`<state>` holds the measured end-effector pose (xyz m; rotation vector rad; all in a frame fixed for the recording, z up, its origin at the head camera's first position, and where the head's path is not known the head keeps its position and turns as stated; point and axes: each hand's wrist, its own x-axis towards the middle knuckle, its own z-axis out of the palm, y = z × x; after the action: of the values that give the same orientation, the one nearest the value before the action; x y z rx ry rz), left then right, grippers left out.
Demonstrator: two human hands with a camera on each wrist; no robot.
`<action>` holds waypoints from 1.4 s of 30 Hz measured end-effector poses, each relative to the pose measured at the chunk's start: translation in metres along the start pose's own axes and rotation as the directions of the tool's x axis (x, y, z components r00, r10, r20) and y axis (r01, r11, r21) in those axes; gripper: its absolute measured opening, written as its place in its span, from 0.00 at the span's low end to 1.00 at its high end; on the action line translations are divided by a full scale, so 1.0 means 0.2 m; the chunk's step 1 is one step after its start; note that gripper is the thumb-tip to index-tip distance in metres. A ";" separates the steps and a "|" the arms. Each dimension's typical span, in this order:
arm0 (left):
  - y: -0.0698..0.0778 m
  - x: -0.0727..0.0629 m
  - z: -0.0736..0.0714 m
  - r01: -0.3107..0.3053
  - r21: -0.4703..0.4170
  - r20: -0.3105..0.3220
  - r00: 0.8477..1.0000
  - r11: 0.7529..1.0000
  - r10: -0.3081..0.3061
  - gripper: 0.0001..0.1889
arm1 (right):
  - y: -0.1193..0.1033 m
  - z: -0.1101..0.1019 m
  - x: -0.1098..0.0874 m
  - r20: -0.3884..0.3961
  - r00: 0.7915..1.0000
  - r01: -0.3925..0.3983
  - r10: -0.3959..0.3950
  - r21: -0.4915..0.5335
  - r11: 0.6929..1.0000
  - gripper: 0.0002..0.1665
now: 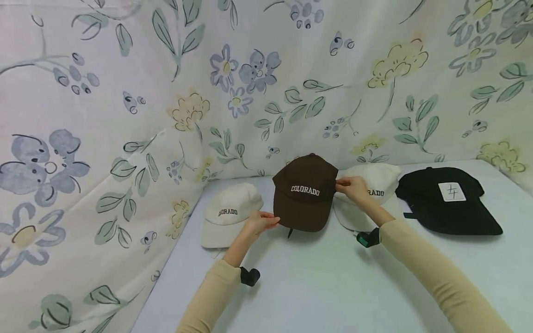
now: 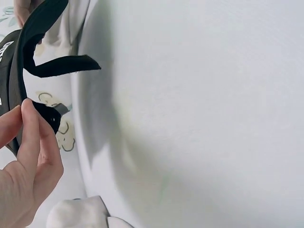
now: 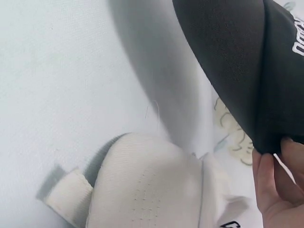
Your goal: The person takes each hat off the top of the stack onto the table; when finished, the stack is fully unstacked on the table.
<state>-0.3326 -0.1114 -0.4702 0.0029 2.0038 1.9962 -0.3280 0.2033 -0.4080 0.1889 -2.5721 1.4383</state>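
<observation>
A brown baseball cap [image 1: 306, 194] with white COLORADO lettering is held up between both hands, its front and brim facing the head camera. The left hand [image 1: 260, 223] pinches the brim's left edge between thumb and fingers. At the cap's right side, the right hand [image 1: 354, 188] pinches the edge where crown meets brim, as the right wrist view also shows. In the left wrist view a dark strap [image 2: 66, 65] hangs loose from the cap's back. Behind the left hand lies a cream cap [image 1: 226, 215]; another cream cap [image 1: 368, 173] lies behind the right hand, partly covered by it.
A black cap [image 1: 433, 208] with a white marked label [image 1: 452, 191] lies on the right of the white table [image 1: 316, 286]. A floral cloth [image 1: 137, 115] hangs behind and along the left side. Small black cameras [image 1: 251, 276] are worn at the wrists.
</observation>
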 end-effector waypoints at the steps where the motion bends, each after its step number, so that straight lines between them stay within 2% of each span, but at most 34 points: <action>1: -0.09 0.09 -0.04 0.013 0.000 0.003 1.000 1.000 -0.013 0.21 | 0.01 0.01 0.00 -0.003 1.000 0.002 -0.002 0.002 1.000 0.15; 2: -0.18 0.17 -0.07 0.018 -0.003 0.012 1.000 1.000 -0.018 0.22 | 0.01 0.02 0.01 -0.003 1.000 0.004 -0.005 -0.002 1.000 0.14; 3: -0.20 0.19 -0.09 0.018 0.004 0.025 1.000 1.000 -0.018 0.22 | 0.02 0.02 0.01 -0.001 1.000 -0.001 0.001 -0.005 1.000 0.14; 4: -0.26 0.25 -0.11 0.030 0.013 0.021 0.999 0.999 -0.030 0.21 | 0.02 0.03 0.02 0.001 1.000 -0.006 0.006 -0.006 1.000 0.14; 6: -0.26 0.22 -0.09 0.042 0.016 0.021 0.999 0.999 -0.042 0.16 | 0.03 0.03 0.02 -0.004 1.000 -0.001 0.001 -0.030 1.000 0.14; 9: -0.29 0.20 -0.07 0.017 0.016 0.046 0.999 1.000 -0.018 0.16 | 0.05 0.05 0.02 -0.013 1.000 0.017 -0.018 -0.061 0.998 0.14; 10: -0.36 0.27 -0.10 0.020 0.015 0.057 0.998 1.000 -0.021 0.17 | 0.05 0.06 0.02 -0.015 1.000 0.025 -0.026 -0.065 0.998 0.14; 11: -0.37 0.26 -0.09 0.022 0.038 0.045 0.999 0.999 -0.024 0.18 | 0.05 0.06 0.02 -0.017 0.999 0.035 -0.037 -0.074 0.997 0.14; 13: -0.40 0.27 -0.09 -0.002 0.052 0.067 0.998 0.999 -0.001 0.18 | 0.06 0.07 0.01 -0.017 0.999 0.047 -0.049 -0.083 0.995 0.13; 16: -0.43 0.27 -0.07 0.010 0.065 0.048 0.999 0.998 -0.013 0.17 | 0.07 0.08 0.00 -0.012 0.999 0.046 -0.047 -0.080 0.996 0.13; 20: -0.46 0.28 -0.04 0.019 0.052 0.033 0.999 0.998 -0.021 0.17 | 0.11 0.09 0.03 -0.009 1.000 0.028 -0.029 -0.055 0.998 0.14; 21: -0.45 0.28 -0.03 0.020 0.057 0.024 0.999 0.998 -0.022 0.16 | 0.17 0.10 0.05 -0.019 0.998 0.059 -0.060 -0.032 0.998 0.14; 23: -0.43 0.26 -0.01 0.022 0.082 0.001 1.000 0.996 -0.022 0.15 | 0.21 0.10 0.08 -0.014 0.998 0.065 -0.065 -0.022 0.998 0.16; 24: -0.43 0.27 -0.01 0.002 0.078 0.012 1.000 0.997 -0.003 0.15 | 0.28 0.11 0.12 -0.019 0.994 0.105 -0.105 -0.007 0.994 0.16; 26: -0.41 0.26 0.00 -0.031 0.078 0.020 0.999 0.996 0.029 0.14 | 0.29 0.11 0.13 -0.013 0.994 0.107 -0.108 -0.014 0.994 0.17; 29: -0.33 0.20 0.02 -0.023 0.118 -0.001 1.000 0.993 0.023 0.14 | 0.22 0.10 0.11 -0.005 0.996 0.093 -0.093 -0.049 0.994 0.17; 30: -0.34 0.21 0.01 -0.056 0.117 0.019 0.998 0.992 0.054 0.15 | 0.20 0.10 0.10 -0.004 0.995 0.096 -0.097 -0.060 0.994 0.17; 31: -0.31 0.19 0.02 -0.043 0.161 -0.006 0.999 0.986 0.045 0.14 | 0.13 0.09 0.06 0.005 0.998 0.061 -0.060 -0.085 0.995 0.17; 32: -0.31 0.19 0.03 -0.010 0.189 -0.030 0.999 0.982 0.016 0.13 | 0.11 0.09 0.06 0.015 0.998 0.055 -0.053 -0.092 0.994 0.17; 34: -0.36 0.25 0.01 0.022 0.224 -0.051 0.999 0.974 -0.011 0.14 | 0.09 0.09 0.04 0.027 0.999 0.037 -0.034 -0.099 0.994 0.17; 37: -0.56 0.46 -0.07 0.013 0.213 -0.020 1.000 0.977 -0.009 0.16 | 0.08 0.09 0.02 0.049 0.999 -0.002 0.007 -0.099 0.995 0.16; 38: -0.63 0.54 -0.10 0.011 0.184 0.003 1.000 0.983 -0.012 0.18 | 0.08 0.09 0.02 0.056 0.998 -0.008 0.014 -0.097 0.995 0.17; 39: -0.67 0.58 -0.13 0.001 0.174 0.014 1.000 0.985 -0.003 0.19 | 0.08 0.09 0.01 0.054 0.998 -0.012 0.017 -0.095 0.995 0.17; 41: -0.69 0.60 -0.14 -0.008 0.199 0.013 1.000 0.980 0.006 0.17 | 0.08 0.10 0.02 0.057 0.998 -0.011 0.016 -0.088 0.996 0.17; 42: -0.65 0.56 -0.12 -0.008 0.215 0.001 1.000 0.977 0.008 0.16 | 0.08 0.10 0.02 0.058 0.998 -0.008 0.013 -0.083 0.996 0.17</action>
<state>-0.4166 -0.1144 -0.6220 0.0587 2.2122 1.7735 -0.3366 0.1951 -0.4313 0.2091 -2.6776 1.3454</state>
